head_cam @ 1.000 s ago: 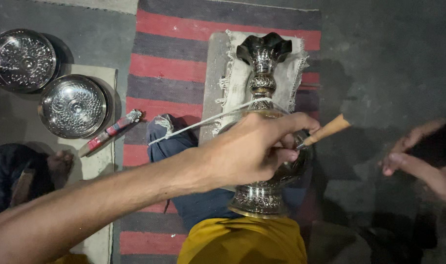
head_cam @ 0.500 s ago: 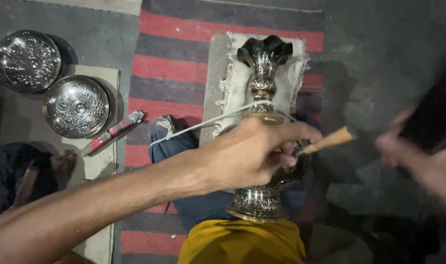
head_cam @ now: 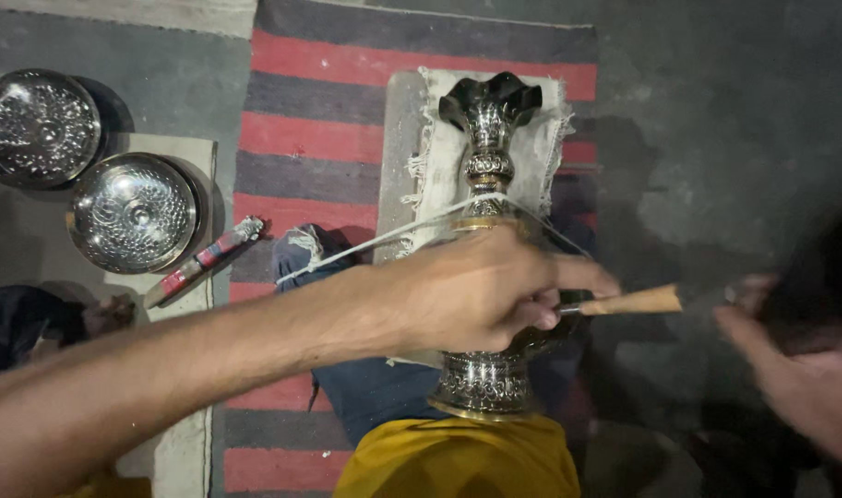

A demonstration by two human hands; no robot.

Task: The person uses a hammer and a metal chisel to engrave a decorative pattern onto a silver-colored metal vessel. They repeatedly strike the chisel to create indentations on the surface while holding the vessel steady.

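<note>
An ornate silver and black metal vase (head_cam: 488, 138) lies on a frayed white cloth pad (head_cam: 439, 157), with its flared mouth pointing away from me. My left hand (head_cam: 476, 290) reaches across the vase's belly. It grips a thin tool with a pale wooden handle (head_cam: 638, 302) that sticks out to the right. A white cord (head_cam: 365, 244) runs over the vase's neck. My right hand (head_cam: 808, 378) is blurred at the right edge and seems closed on a dark tool (head_cam: 822, 277), just right of the wooden handle.
A red and grey striped rug (head_cam: 319, 138) lies under the pad. Two embossed silver bowls (head_cam: 38, 124) (head_cam: 133, 212) sit at the left, with a small red-handled tool (head_cam: 199, 263) beside them. Yellow cloth (head_cam: 458, 461) and blue cloth (head_cam: 375, 397) lie at the vase's base.
My right hand with the dark tool has swung down from the upper right towards the wooden handle. My left hand and the vase have held steady.
</note>
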